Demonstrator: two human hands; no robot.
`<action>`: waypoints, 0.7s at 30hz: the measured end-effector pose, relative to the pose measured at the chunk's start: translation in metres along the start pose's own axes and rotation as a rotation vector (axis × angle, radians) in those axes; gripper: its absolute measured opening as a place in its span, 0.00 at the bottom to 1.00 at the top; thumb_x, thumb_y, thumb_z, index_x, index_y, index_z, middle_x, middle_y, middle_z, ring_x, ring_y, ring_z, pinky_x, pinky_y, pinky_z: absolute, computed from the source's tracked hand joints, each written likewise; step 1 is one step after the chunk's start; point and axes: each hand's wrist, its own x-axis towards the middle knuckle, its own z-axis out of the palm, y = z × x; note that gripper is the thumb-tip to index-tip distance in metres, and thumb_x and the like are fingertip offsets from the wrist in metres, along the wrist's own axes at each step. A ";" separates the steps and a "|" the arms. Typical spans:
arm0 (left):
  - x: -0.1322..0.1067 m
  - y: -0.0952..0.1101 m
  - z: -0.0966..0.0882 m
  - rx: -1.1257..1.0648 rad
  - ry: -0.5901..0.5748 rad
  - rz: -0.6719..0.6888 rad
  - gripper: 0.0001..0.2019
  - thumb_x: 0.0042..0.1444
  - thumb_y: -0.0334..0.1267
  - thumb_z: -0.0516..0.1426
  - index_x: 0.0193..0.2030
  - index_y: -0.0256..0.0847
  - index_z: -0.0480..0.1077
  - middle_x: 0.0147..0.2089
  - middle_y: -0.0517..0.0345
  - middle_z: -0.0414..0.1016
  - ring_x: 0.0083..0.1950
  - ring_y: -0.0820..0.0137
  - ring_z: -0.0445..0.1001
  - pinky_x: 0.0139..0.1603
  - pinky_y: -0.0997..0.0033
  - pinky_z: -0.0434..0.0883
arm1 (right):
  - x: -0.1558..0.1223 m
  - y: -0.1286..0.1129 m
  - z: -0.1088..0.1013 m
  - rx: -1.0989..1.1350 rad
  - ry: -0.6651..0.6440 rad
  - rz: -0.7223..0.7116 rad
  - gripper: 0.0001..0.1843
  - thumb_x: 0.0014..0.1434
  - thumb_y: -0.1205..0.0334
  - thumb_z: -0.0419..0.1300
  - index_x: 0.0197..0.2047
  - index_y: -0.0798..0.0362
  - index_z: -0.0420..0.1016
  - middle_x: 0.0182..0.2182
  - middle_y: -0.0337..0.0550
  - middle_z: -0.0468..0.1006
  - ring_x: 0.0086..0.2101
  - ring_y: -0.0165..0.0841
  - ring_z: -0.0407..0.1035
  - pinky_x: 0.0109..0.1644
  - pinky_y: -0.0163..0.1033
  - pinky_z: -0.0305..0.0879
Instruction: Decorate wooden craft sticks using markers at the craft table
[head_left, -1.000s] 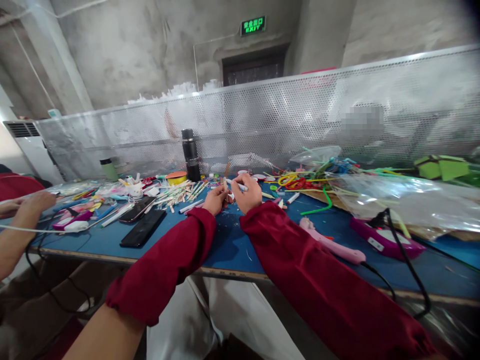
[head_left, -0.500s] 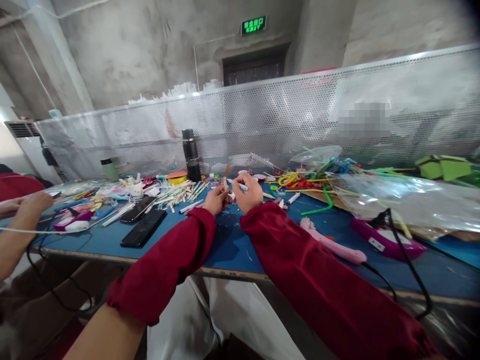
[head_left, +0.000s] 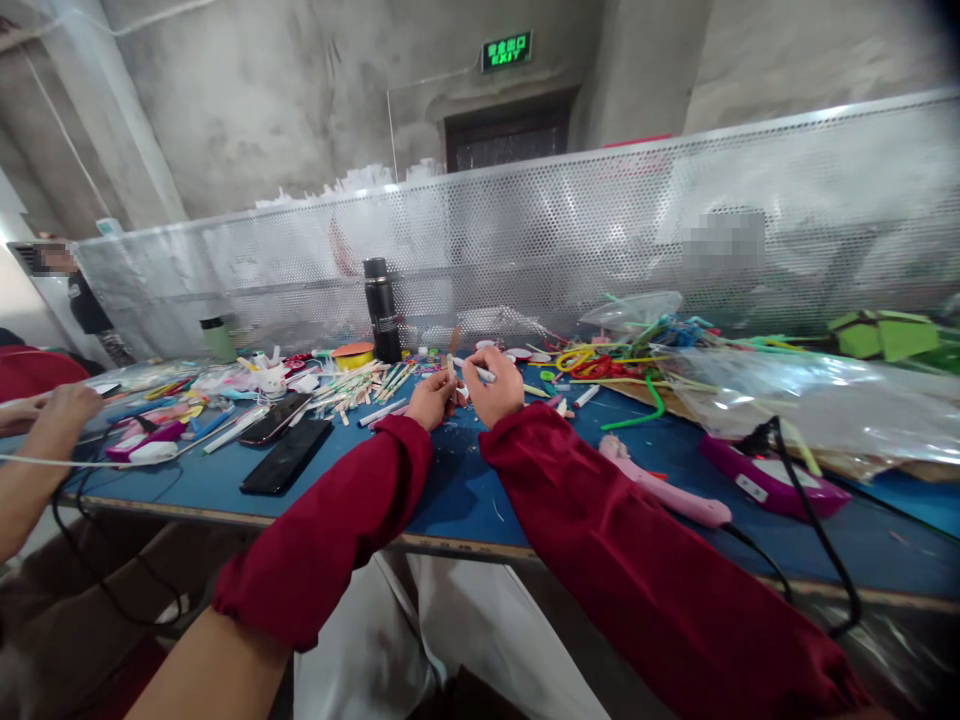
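Pinching a stick (head_left: 451, 372), left hand (head_left: 431, 400) has thumb and fingers closed on it, stick roughly upright. Right hand (head_left: 496, 387) curled round a pen (head_left: 486, 376), grip firm, pen near level, tip pointing left at the stick; too small to tell if tip touches. Hands close together, low over the middle of the tabletop (head_left: 450, 500). Both wrists angled inward, back of right hand toward camera. Forearms come in from the lower corners and converge, red sleeves (head_left: 330, 540) over both; left forearm bare below its sleeve, right covered down to the frame edge.

Just left of hands: marker (head_left: 382, 413), then loose sticks (head_left: 360, 390). Just right: white marker (head_left: 586, 397). Farther left, black phone (head_left: 286, 457) flat, second phone (head_left: 275, 418) behind it. Black bottle (head_left: 382, 310) upright behind hands. Pink tool (head_left: 667, 485) lies beyond right sleeve, purple power strip (head_left: 772, 475) right of that. Far left, co-worker's hands (head_left: 71, 405) over same tabletop. Mesh screen (head_left: 525, 250) along the back.
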 end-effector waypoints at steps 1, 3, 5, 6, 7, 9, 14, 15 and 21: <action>0.000 0.000 0.000 0.002 -0.001 -0.001 0.10 0.57 0.43 0.59 0.34 0.39 0.67 0.21 0.64 0.71 0.14 0.79 0.61 0.16 0.77 0.53 | 0.000 0.000 0.000 0.002 -0.009 -0.004 0.07 0.59 0.60 0.55 0.29 0.49 0.68 0.28 0.38 0.74 0.29 0.32 0.65 0.37 0.38 0.59; 0.000 -0.001 0.000 0.005 -0.001 -0.001 0.10 0.57 0.44 0.58 0.34 0.39 0.67 0.21 0.64 0.72 0.14 0.79 0.61 0.16 0.77 0.53 | 0.000 -0.001 0.000 -0.006 -0.009 0.003 0.07 0.59 0.60 0.55 0.29 0.49 0.68 0.27 0.38 0.74 0.29 0.32 0.65 0.36 0.38 0.59; 0.001 -0.001 0.000 0.007 -0.001 0.000 0.10 0.57 0.44 0.58 0.33 0.39 0.67 0.21 0.63 0.73 0.14 0.79 0.60 0.16 0.77 0.52 | 0.000 0.000 -0.001 -0.015 0.013 0.021 0.07 0.59 0.61 0.56 0.28 0.49 0.68 0.27 0.38 0.74 0.29 0.32 0.66 0.36 0.38 0.59; 0.001 -0.001 -0.001 0.008 -0.002 0.001 0.10 0.57 0.43 0.58 0.33 0.39 0.67 0.21 0.63 0.73 0.14 0.79 0.60 0.16 0.77 0.52 | 0.000 0.000 -0.001 -0.015 0.023 0.025 0.07 0.59 0.61 0.56 0.28 0.49 0.68 0.27 0.38 0.74 0.30 0.32 0.66 0.37 0.38 0.60; 0.001 -0.001 -0.001 0.007 -0.003 0.004 0.09 0.58 0.43 0.58 0.33 0.39 0.67 0.22 0.63 0.73 0.14 0.79 0.60 0.16 0.77 0.52 | 0.000 0.000 0.000 -0.011 0.030 0.024 0.07 0.59 0.61 0.56 0.28 0.49 0.68 0.27 0.38 0.74 0.30 0.32 0.66 0.37 0.38 0.60; 0.001 -0.001 -0.001 0.007 -0.007 0.009 0.09 0.57 0.43 0.58 0.34 0.39 0.67 0.21 0.63 0.73 0.14 0.79 0.60 0.16 0.77 0.52 | 0.000 0.000 0.000 0.005 0.021 0.005 0.07 0.59 0.60 0.56 0.29 0.49 0.68 0.27 0.39 0.74 0.30 0.33 0.67 0.37 0.38 0.60; 0.001 -0.001 -0.001 0.006 -0.010 0.007 0.10 0.57 0.44 0.58 0.33 0.39 0.66 0.21 0.64 0.72 0.14 0.79 0.60 0.16 0.78 0.52 | 0.000 0.000 0.000 -0.008 0.001 0.000 0.07 0.59 0.60 0.55 0.29 0.49 0.68 0.28 0.39 0.75 0.30 0.33 0.66 0.37 0.38 0.60; 0.001 -0.001 -0.001 0.006 -0.008 0.004 0.11 0.57 0.44 0.58 0.33 0.39 0.66 0.21 0.63 0.73 0.14 0.79 0.60 0.16 0.78 0.53 | 0.000 0.000 0.000 -0.015 0.012 0.014 0.07 0.59 0.60 0.55 0.29 0.49 0.68 0.27 0.38 0.74 0.30 0.33 0.66 0.37 0.38 0.60; 0.000 -0.001 0.000 0.003 -0.007 0.004 0.10 0.56 0.44 0.59 0.33 0.39 0.67 0.21 0.64 0.72 0.14 0.79 0.61 0.16 0.78 0.53 | 0.000 -0.003 -0.001 0.014 -0.002 0.006 0.07 0.58 0.60 0.55 0.29 0.49 0.69 0.27 0.39 0.75 0.30 0.33 0.67 0.38 0.38 0.61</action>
